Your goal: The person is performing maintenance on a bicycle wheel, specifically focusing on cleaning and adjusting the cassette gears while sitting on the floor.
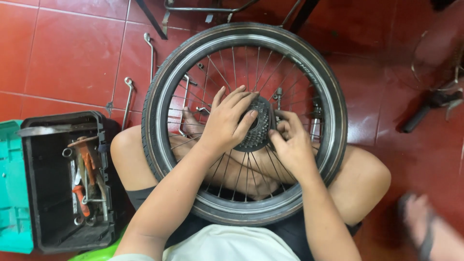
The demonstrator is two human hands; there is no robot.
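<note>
Red floor tiles [72, 58] run out to every edge, with the widest open stretch at upper left and a narrower one on the right. The bicycle wheel [244, 123] takes up the middle — it lies flat across the seated person's crossed legs, its tyre reaching from knee to knee. Past its far rim, dark metal frame parts [212, 9] crowd the top edge. To the left sits an open black toolbox [67, 181] with a green lid, full of wrenches and orange-handled tools; it closes off that side. Between box and wheel lie long metal wrenches [128, 104] on the tiles. At the right a dark handlebar grip [425, 113] points in, and another person's sandalled foot [425, 224], blurred, enters at the lower right corner.

At the hub sits the dark sprocket cluster [258, 125]. The left hand [227, 121] lies spread over its near-left side, fingers loosely curled on the cogs — a cupping hold, not a fist. The right hand [290, 142] pinches its right edge, thumb and fingertips closed against the teeth.
</note>
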